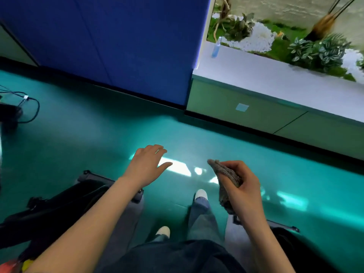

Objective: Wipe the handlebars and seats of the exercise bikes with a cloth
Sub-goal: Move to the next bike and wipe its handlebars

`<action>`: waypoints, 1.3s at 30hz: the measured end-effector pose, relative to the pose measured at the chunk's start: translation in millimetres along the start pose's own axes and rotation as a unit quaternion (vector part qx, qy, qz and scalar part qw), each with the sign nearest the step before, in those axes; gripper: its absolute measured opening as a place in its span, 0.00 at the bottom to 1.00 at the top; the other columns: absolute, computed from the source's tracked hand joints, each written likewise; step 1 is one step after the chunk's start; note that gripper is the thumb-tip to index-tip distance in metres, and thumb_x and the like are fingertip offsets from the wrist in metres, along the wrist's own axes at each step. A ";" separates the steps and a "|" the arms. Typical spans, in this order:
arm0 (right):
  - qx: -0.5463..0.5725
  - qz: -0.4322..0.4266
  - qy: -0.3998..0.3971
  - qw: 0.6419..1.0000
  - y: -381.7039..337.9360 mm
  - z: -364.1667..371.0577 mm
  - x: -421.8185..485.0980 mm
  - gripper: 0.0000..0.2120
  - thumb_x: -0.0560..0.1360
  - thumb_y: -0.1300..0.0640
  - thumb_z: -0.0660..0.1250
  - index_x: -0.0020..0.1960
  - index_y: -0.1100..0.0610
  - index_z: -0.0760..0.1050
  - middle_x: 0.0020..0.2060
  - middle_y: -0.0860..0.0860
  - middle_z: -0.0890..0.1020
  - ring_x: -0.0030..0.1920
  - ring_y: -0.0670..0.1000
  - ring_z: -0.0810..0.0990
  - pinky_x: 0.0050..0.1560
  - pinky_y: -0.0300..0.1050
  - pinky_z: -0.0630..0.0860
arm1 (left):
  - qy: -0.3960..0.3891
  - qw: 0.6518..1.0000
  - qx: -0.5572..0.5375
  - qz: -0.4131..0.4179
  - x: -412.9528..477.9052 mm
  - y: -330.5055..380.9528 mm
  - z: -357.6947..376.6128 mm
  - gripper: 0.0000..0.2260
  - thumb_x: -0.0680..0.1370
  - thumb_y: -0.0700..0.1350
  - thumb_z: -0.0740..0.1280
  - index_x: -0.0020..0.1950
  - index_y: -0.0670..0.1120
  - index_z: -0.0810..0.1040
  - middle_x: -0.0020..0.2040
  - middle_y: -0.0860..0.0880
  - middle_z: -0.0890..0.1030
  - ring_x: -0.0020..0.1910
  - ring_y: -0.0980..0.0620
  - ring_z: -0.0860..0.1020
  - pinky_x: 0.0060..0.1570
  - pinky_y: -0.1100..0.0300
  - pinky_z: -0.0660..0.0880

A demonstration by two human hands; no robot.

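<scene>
My right hand [244, 186] grips a grey-brown knitted cloth [225, 178], which hangs down from my fingers over the teal floor. My left hand [146, 164] hovers open, palm down, fingers spread, holding nothing. Under my left forearm lies the dark base of an exercise bike [65, 201] with a grey foot bar. Part of a second dark bike base [283, 229] shows below my right wrist. No handlebar or seat is in view.
A blue wall panel [118, 46] stands ahead. To the right runs a white ledge [266, 75] on green cabinets, with a blue spray bottle [216, 49] on it and plants behind. Black cables [29, 107] lie on the floor at far left. My feet in white shoes [201, 194] stand below.
</scene>
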State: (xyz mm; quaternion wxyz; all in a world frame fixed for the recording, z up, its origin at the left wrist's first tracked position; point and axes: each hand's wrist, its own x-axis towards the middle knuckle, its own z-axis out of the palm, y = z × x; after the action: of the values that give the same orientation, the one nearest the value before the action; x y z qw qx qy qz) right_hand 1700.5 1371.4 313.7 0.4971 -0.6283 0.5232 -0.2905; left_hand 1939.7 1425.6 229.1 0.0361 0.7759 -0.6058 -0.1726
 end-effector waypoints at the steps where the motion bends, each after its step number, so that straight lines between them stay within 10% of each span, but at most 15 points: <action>1: -0.003 -0.004 -0.012 1.000 0.2 -2.6 17.1 0.09 0.72 0.67 0.69 0.44 0.53 0.77 0.31 0.46 0.81 0.26 0.44 0.75 0.28 0.36 0.72 | -0.011 1.000 0.005 -0.009 13.5 1.3 -0.6 0.24 0.79 0.60 0.55 0.71 0.50 0.66 0.71 0.52 0.67 0.70 0.51 0.64 0.67 0.54 0.59; 16: 0.005 -0.056 -0.163 0.985 -38.8 -36.0 272.7 0.07 0.74 0.65 0.68 0.42 0.53 0.76 0.23 0.51 0.75 0.20 0.50 0.70 0.20 0.41 0.68 | 0.006 0.973 -0.012 -0.231 151.3 27.2 -29.8 0.24 0.79 0.62 0.54 0.71 0.50 0.66 0.68 0.53 0.71 0.68 0.52 0.66 0.66 0.55 0.60; 39: 0.002 -0.078 -0.368 0.926 -178.9 233.0 481.8 0.08 0.74 0.65 0.67 0.42 0.52 0.75 0.22 0.52 0.72 0.21 0.49 0.67 0.20 0.34 0.64 | 0.101 0.908 -0.053 -0.404 279.9 -194.5 -126.6 0.25 0.79 0.62 0.52 0.71 0.51 0.66 0.73 0.54 0.65 0.72 0.55 0.60 0.70 0.57 0.51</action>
State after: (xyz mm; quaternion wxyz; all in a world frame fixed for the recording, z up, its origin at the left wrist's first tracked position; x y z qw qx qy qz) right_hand 2109.4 982.8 326.6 0.6315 -0.7291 0.2522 -0.0772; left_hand 2217.4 1190.9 233.6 0.0654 0.9645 -0.2236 -0.1246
